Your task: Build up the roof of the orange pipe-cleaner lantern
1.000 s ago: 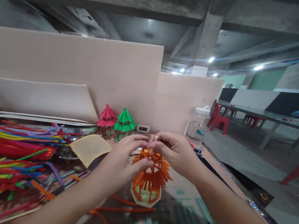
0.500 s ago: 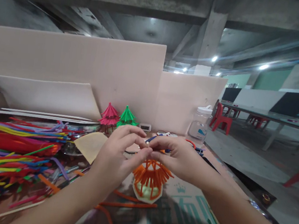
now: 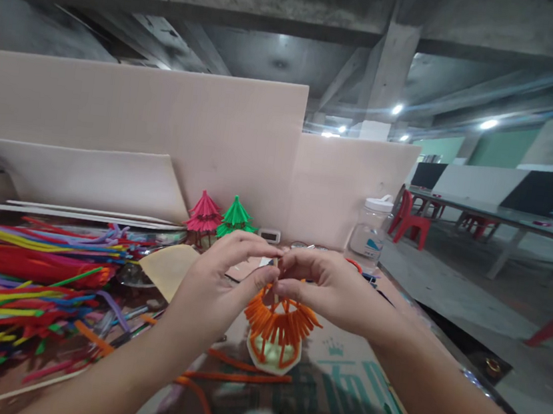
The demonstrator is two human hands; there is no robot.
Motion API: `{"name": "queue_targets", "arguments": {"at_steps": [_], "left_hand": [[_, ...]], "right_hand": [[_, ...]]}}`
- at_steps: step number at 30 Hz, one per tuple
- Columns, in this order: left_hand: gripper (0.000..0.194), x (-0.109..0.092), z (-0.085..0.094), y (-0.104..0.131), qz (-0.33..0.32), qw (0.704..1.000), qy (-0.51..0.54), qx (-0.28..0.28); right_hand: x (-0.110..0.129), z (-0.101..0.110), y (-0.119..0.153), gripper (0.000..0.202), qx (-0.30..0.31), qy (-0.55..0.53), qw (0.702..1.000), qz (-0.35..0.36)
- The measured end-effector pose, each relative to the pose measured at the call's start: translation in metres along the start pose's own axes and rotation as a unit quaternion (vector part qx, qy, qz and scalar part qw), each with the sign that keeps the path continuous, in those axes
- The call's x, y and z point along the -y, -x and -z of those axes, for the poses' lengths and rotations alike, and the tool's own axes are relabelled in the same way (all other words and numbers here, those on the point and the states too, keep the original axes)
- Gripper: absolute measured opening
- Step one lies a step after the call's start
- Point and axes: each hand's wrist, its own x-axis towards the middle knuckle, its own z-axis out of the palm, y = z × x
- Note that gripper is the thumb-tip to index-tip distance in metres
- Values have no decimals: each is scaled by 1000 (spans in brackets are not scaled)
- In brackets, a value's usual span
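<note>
Fingers of my left hand point(image 3: 214, 283) and right hand point(image 3: 329, 291) curl nearly closed, tips together; from here I can't tell what they hold. Just below stands an orange fringed model point(image 3: 283, 325); beyond, a pink model point(image 3: 204, 212) beside a green model point(image 3: 235, 217).

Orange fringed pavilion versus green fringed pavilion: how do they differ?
The orange pavilion stands nearer the camera; the green pavilion stands farther back, by the partition. The orange pavilion shows its pale base; the green pavilion's bottom is hidden behind the left hand. Both have fringed roofs.
</note>
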Motion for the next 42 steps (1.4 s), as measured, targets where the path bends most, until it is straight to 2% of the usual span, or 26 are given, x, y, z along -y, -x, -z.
{"name": "queue_targets", "arguments": {"at_steps": [3, 6, 11, 13, 15, 17, 19, 22, 26, 31, 34, 39, 42], "left_hand": [[3, 1, -1, -1, 7, 1000, 1, 1], [8, 1, -1, 0, 5, 1000, -22, 15], [4, 1, 0, 4, -110, 988, -106, 38], [19, 5, 0, 4, -84, 986, -129, 65], [49, 13, -2, 5, -28, 984, -138, 111], [80, 22, -6, 6, -1, 975, -150, 165], [89, 30, -12, 9, -2, 965, -166, 205], [77, 33, -24, 16, 0, 956, -184, 226], [61, 20, -37, 27, 9, 946, -241, 215], [72, 1, -42, 34, 6, 916, -351, 194], [74, -5, -42, 35, 11, 905, -378, 197], [74, -6, -41, 36, 1, 904, -384, 190], [74, -6, -40, 35, 2, 904, -383, 189]], "right_hand": [[0, 0, 0, 5, 2, 24, 1000, -5], [-2, 0, -2, 9, -9, 70, 997, 12], [-6, 5, -4, 7, -26, 123, 991, 52], [-9, 9, -6, 8, -35, 105, 993, 38], [-14, 14, -8, 9, -66, 70, 995, 26], [-22, 19, -12, 12, -99, 41, 994, 22], [-31, 23, -15, 16, -113, 39, 993, 18], [-40, 25, -19, 17, -104, 61, 993, 4], [-42, 25, -19, 15, -97, 60, 993, -9], [-42, 30, -16, 18, -51, 30, 998, -25], [-45, 33, -16, 22, -47, 33, 998, -13], [-48, 30, -14, 26, -38, 87, 995, -5], [-43, 26, -12, 25, -65, 144, 987, 8]]}}
